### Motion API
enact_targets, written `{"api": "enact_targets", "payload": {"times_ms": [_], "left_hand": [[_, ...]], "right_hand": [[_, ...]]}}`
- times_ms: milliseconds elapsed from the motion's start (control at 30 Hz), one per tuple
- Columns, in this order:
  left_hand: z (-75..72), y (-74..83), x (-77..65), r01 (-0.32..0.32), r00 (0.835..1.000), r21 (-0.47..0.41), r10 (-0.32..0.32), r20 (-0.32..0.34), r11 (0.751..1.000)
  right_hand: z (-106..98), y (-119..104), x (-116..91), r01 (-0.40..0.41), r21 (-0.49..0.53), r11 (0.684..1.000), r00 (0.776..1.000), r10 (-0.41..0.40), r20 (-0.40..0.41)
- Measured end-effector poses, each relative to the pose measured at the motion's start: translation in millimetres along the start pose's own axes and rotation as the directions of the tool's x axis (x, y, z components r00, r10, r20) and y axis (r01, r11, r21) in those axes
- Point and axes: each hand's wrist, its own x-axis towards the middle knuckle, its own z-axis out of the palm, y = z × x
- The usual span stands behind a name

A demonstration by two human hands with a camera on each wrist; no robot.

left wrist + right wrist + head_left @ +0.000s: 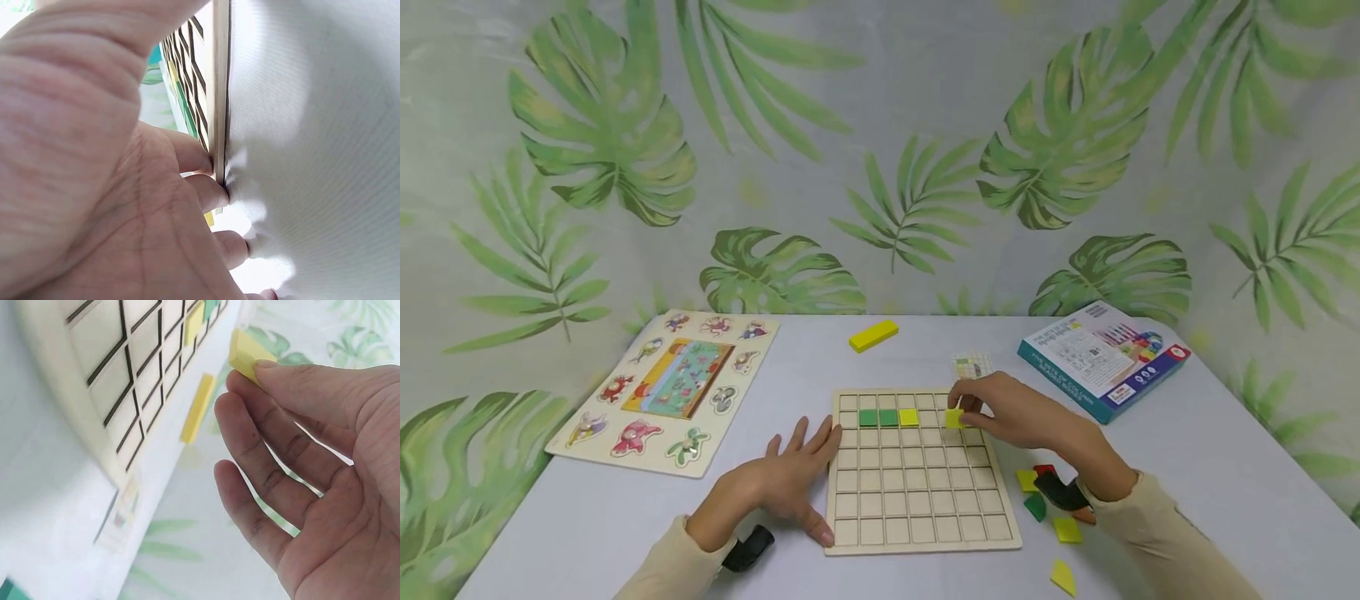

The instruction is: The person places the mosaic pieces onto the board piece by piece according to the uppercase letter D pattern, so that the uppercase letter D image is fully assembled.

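Observation:
A pale wooden grid board (pixel 906 479) lies on the table. Two green square tiles (pixel 877 418) and a yellow square tile (pixel 908 417) sit side by side in its second row. My right hand (pixel 1003 408) pinches another yellow square tile (pixel 249 353) between thumb and forefinger, over the right part of that row. In the right wrist view its other fingers are spread loosely. My left hand (pixel 786 479) rests at the board's left edge, thumb at the near corner. Its fingertips (pixel 215 194) touch the table along the board's side in the left wrist view.
Several loose pieces, among them a yellow tile (pixel 1067 530) and a green piece (pixel 1035 507), lie right of the board under the right forearm. Behind stand a yellow block (pixel 874 336), a small pattern card (pixel 972 365) and a box (pixel 1105 358). An animal puzzle board (pixel 662 400) lies left.

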Motion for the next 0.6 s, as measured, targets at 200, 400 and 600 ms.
{"api": "enact_targets", "payload": {"times_ms": [200, 400, 600], "left_hand": [[0.0, 1.2, -0.7, 0.004, 1.0, 0.013, -0.004, 0.008, 1.0], [-0.3, 2.7, -2.3, 0.014, 1.0, 0.016, -0.014, 0.009, 1.0], [0.4, 1.4, -1.0, 0.012, 1.0, 0.018, -0.012, 0.007, 1.0]], "right_hand": [[5.7, -6.7, 20.3, 0.047, -0.006, 0.999, 0.999, -0.047, 0.024], [12.2, -16.9, 36.4, 0.077, 0.025, 0.997, 0.995, -0.078, 0.061], [18.4, -25.9, 50.8, 0.101, 0.043, 0.994, 0.993, -0.103, 0.059]]}}
